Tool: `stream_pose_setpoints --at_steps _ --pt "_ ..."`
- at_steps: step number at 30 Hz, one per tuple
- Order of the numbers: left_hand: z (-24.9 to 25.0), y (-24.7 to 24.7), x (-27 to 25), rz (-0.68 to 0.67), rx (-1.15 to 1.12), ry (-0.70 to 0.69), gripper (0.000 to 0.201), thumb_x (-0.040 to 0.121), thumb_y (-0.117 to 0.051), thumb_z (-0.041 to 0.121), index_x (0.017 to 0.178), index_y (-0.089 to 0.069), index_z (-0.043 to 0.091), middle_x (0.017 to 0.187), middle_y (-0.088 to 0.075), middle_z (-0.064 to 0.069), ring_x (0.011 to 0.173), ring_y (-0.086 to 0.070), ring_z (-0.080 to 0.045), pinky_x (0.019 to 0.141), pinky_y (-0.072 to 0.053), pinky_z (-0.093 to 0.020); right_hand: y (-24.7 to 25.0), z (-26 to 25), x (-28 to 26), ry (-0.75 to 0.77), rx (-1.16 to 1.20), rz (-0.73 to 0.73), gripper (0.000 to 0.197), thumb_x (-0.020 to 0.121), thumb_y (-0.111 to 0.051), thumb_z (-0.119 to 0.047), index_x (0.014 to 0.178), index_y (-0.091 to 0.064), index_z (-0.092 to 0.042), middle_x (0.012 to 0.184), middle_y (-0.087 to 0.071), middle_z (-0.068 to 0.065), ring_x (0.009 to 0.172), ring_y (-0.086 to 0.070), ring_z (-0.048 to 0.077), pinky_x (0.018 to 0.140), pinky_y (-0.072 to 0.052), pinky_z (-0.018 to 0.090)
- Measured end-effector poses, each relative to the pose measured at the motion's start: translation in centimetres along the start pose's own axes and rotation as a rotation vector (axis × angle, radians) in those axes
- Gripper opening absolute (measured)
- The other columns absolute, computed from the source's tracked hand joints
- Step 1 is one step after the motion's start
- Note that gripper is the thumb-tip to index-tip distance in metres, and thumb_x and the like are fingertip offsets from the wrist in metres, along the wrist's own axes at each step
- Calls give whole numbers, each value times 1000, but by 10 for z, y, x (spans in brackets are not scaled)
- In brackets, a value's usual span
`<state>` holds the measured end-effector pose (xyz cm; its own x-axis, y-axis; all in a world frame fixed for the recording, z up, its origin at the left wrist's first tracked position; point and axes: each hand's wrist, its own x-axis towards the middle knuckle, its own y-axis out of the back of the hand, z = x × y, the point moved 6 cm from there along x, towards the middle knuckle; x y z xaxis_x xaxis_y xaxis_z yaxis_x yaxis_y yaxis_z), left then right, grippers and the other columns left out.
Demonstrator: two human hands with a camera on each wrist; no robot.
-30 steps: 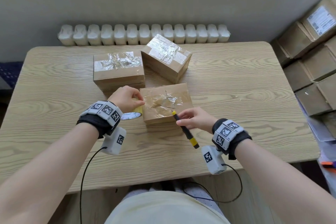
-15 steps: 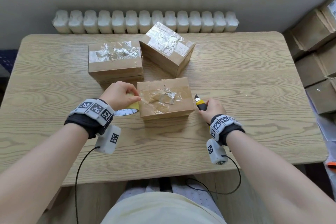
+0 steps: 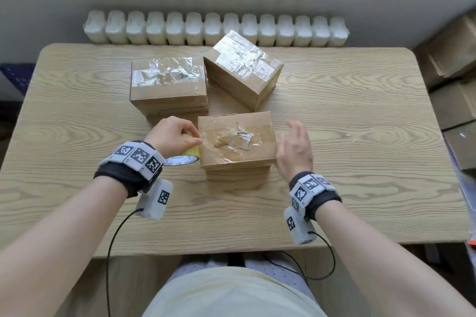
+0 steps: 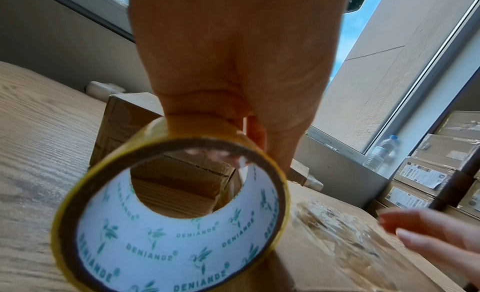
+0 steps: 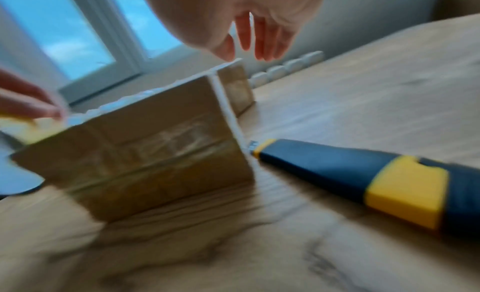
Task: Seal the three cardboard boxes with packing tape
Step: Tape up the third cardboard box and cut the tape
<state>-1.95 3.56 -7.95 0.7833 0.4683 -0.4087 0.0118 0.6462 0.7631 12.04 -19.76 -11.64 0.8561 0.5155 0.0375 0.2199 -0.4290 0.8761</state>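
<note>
A: Where is the tape roll [image 4: 179,210]?

B: In the left hand [image 3: 172,136], upright on its edge on the wooden table [image 3: 360,121], against the left side of the near box [image 3: 235,140]; the fingers are curled over the top of the roll and pinch it, and one fingertip shows through the core in the left wrist view

A: And the right hand [image 3: 295,152]?

B: Spread loosely, fingers nearly straight, holding nothing; it hovers just beside the near box's right side; whether it touches the cardboard I cannot tell; the utility knife [image 5: 363,179] lies flat on the table under it, blade end at the box's lower right corner

A: The other boxes?

B: Two sit behind the near one; the far left box [image 3: 168,85] square to the table edge, the far right box [image 3: 243,68] turned at an angle; crinkled clear tape crosses all three tops; a white radiator [image 3: 216,29] runs along the wall behind the table
</note>
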Motion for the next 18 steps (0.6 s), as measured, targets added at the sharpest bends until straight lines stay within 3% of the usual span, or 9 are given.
stream_pose_setpoints --at_steps 3,5,8,13,15,18 --pt "-1 -2 1 3 5 -1 12 78 -73 32 82 -72 21 73 -63 1 69 -54 -14 59 -37 -24 -26 -60 -21 439 -63 -279 58 98 -29 -38 150 -22 -14 158 -15 3 146 -10 17 119 -10 34" --pt "-3 -2 1 0 10 -7 11 77 -74 33 81 -72 22 74 -64 1 72 -56 -14 62 -38 -24 -49 -73 -35 626 -236 -426 63 95 -18 -50 152 -14 -22 159 -6 -3 146 -4 13 119 -6 37" --pt "-5 1 3 -11 27 -38 11 77 -74 36 80 -70 26 82 -65 3 81 -56 -14 70 -39 -25 -63 -69 -36 660 -356 -480 65 92 -13 -54 152 -10 -27 159 -8 -7 147 -9 14 119 -8 39" --pt "3 4 7 -58 159 -115 8 80 -69 41 81 -66 34 89 -61 11 90 -58 -12 81 -49 -32 -62 -67 -35 679 -359 -510 68 90 -12 -55 152 -3 -28 159 -2 -9 147 -3 13 117 3 36" --pt "-3 15 9 -58 227 -98 7 82 -68 39 84 -67 33 91 -63 12 91 -58 -12 81 -50 -33 -62 -68 -35 676 -356 -517 68 92 -18 -54 152 -1 -27 159 1 -9 147 -1 14 117 3 36" --pt "-26 40 8 -17 115 -30 5 80 -71 31 80 -70 26 88 -66 8 90 -59 -14 82 -48 -32 -59 -69 -36 667 -314 -523 71 95 -37 -51 152 0 -28 159 4 -10 147 4 12 118 5 36"
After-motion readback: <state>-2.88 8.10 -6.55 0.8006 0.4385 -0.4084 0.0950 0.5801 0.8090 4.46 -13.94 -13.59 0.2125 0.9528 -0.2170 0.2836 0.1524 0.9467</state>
